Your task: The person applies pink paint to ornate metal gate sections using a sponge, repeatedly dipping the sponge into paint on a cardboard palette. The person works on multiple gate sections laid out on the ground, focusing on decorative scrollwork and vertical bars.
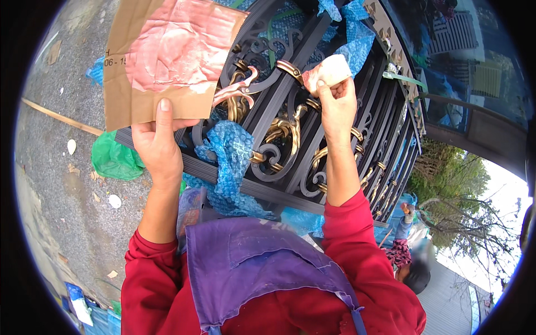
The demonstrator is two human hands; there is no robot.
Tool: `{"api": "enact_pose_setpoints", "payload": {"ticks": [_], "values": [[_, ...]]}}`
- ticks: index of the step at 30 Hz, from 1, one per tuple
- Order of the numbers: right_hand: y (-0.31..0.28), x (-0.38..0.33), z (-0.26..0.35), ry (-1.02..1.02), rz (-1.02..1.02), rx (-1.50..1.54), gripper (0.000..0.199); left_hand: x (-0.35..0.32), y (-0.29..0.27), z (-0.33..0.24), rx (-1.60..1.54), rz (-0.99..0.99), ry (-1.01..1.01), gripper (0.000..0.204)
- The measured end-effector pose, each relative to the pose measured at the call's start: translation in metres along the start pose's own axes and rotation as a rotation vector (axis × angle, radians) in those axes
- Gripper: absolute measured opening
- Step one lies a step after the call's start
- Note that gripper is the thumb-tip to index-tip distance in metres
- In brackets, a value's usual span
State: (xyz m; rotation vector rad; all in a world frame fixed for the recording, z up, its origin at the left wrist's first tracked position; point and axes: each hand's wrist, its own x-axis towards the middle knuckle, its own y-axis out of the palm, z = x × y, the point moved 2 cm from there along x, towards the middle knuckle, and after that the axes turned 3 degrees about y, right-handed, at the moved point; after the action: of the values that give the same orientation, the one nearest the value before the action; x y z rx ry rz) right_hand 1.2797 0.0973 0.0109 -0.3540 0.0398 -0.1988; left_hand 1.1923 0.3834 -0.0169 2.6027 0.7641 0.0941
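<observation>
My left hand (160, 148) grips the lower edge of a brown cardboard piece (176, 50), thumb on top; a wide patch of wet-looking pink paint coats it. In my right hand (338, 109) a white pad (334, 70), like a folded cloth or sponge, is pinched between thumb and fingers. Pink stains its left side. Below both hands lies a dark metal ironwork panel (262, 120) with scrolls and gold parts. Beside the cardboard, one leaf-shaped ornament (241, 89) is pink. The pad is over the panel near a gold collar (289, 70); I cannot tell if they touch.
Blue bubble wrap (230, 145) drapes over the panel's near edge, with more at the top. A green plastic bag (116, 157) and a wooden strip (61, 118) lie on the ground to the left. Another person (412, 265) is at the lower right, beyond my right arm.
</observation>
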Motion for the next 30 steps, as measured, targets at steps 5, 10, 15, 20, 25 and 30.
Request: {"api": "enact_pose_setpoints", "payload": {"ticks": [5, 10, 15, 20, 25, 30], "values": [[-0.006, -0.009, 0.004, 0.065, -0.028, -0.45, 0.024, 0.0, 0.001, -0.001, -0.005, -0.027, 0.009, 0.022], [-0.006, -0.002, 0.012, -0.057, 0.018, -0.263, 0.025, -0.001, -0.001, 0.001, 0.029, -0.019, 0.01, 0.021], [-0.009, 0.0, -0.006, -0.137, 0.066, -0.62, 0.025, 0.0, 0.002, -0.001, 0.011, -0.015, -0.003, 0.022], [-0.015, 0.011, -0.014, -0.154, 0.148, -0.182, 0.017, 0.0, 0.003, -0.002, 0.034, -0.025, 0.012, 0.022], [-0.015, 0.015, -0.026, -0.094, 0.136, -0.428, 0.024, 0.0, 0.002, -0.002, 0.018, -0.01, -0.003, 0.023], [-0.017, 0.016, -0.013, -0.024, 0.122, -0.234, 0.018, 0.001, 0.002, 0.0, 0.032, -0.023, 0.011, 0.023]]}}
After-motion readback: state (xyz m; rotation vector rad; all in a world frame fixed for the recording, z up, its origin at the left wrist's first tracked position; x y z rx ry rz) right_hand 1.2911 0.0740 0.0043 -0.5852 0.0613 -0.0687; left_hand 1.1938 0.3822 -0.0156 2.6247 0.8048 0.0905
